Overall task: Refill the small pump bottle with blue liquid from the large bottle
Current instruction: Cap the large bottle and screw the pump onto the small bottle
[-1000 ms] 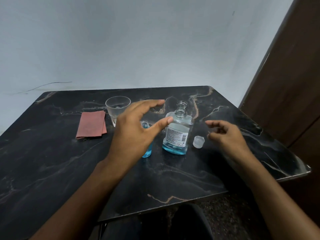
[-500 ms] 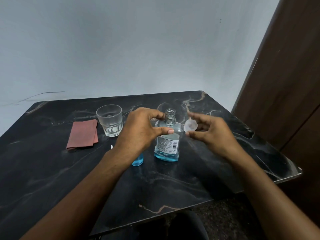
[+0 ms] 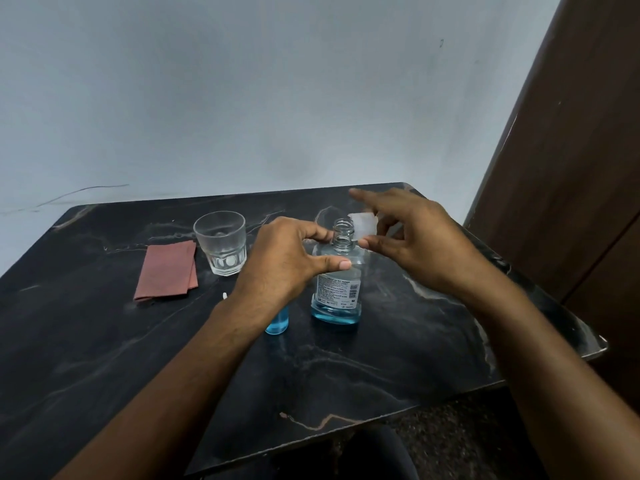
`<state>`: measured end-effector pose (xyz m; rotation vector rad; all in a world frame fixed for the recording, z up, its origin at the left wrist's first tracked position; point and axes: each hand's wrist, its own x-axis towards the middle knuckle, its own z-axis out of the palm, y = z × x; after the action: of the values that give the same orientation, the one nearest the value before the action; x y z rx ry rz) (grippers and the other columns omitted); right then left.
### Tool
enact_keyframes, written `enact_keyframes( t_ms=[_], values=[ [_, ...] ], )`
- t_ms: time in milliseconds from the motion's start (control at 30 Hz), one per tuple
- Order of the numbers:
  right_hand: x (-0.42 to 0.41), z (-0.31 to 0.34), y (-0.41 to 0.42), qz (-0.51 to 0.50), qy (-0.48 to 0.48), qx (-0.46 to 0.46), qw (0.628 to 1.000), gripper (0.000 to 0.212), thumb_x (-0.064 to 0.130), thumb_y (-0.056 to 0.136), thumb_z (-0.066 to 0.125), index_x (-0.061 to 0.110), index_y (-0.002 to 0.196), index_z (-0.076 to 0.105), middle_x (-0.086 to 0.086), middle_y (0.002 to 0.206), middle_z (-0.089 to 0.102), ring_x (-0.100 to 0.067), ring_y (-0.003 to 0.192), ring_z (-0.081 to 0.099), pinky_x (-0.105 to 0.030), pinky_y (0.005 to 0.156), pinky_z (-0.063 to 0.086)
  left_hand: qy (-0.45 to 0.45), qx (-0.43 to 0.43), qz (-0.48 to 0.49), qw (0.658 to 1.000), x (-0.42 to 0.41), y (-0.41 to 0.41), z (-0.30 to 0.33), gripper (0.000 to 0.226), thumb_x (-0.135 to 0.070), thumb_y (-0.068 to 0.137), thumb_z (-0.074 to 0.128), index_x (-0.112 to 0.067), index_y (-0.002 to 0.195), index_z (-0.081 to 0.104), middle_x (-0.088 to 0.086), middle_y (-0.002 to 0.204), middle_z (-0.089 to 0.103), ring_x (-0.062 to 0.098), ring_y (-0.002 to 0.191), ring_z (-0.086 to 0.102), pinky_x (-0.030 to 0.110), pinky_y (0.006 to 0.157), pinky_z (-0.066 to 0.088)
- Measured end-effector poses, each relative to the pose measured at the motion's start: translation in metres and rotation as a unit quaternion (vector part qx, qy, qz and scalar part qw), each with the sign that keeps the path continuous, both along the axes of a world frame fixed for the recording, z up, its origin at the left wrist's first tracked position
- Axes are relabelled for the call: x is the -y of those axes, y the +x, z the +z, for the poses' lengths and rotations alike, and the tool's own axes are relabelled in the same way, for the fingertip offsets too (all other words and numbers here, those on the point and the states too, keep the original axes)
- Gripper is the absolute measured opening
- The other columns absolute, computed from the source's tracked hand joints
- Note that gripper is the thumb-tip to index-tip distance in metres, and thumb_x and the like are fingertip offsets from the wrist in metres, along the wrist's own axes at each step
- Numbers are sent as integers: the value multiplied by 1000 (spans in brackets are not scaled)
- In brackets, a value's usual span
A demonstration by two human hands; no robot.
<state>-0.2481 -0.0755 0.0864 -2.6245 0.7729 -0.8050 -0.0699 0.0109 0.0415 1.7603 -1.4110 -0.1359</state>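
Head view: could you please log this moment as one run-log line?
left hand: steadying large bottle | right hand: holding cap beside open neck | small pump bottle: upright, partly hidden

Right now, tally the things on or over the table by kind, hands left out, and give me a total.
Bottles: 2, the large bottle and the small bottle with blue liquid, partly hidden behind the left hand.
Caps: 1, the cap held in the right hand beside the open neck.
Glasses: 1, the glass.
Cloths: 1, the folded cloth.
Total: 5.
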Motion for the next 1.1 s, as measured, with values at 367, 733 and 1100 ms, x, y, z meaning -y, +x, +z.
enact_keyframes(
  t_ms=[367, 733, 1100],
  values=[
    [-1, 20, 19, 48, 5, -44, 998, 35, 25, 94, 70, 22, 129, 69, 9, 114, 62, -5, 90, 60, -29, 84, 53, 19, -8, -1, 1000, 0, 2, 0, 54, -52, 62, 87, -27, 109, 79, -17, 105, 75, -23, 78, 47, -6, 63, 35],
    [-2, 12, 30, -84, -25, -26, 996, 43, 66, 71, 75, 25, 73, 62, 11, 65, 60, -4, 60, 57, -22, 48, 39, 33, -6, 17, 999, -1, 2, 3, 54, -53, 61, 89, -28, 108, 78, -18, 101, 72, -13, 83, 54, 1, 68, 30],
    [1, 29, 14, 68, 89, -57, 992, 40, 17, 88, 76, 26, 127, 69, 12, 118, 70, -1, 103, 65, -33, 91, 57, 43, -12, 13, 999, -2, 1, 5, 55, -52, 61, 89, -26, 108, 79, -23, 93, 66, -16, 80, 52, 0, 65, 33]
  ],
)
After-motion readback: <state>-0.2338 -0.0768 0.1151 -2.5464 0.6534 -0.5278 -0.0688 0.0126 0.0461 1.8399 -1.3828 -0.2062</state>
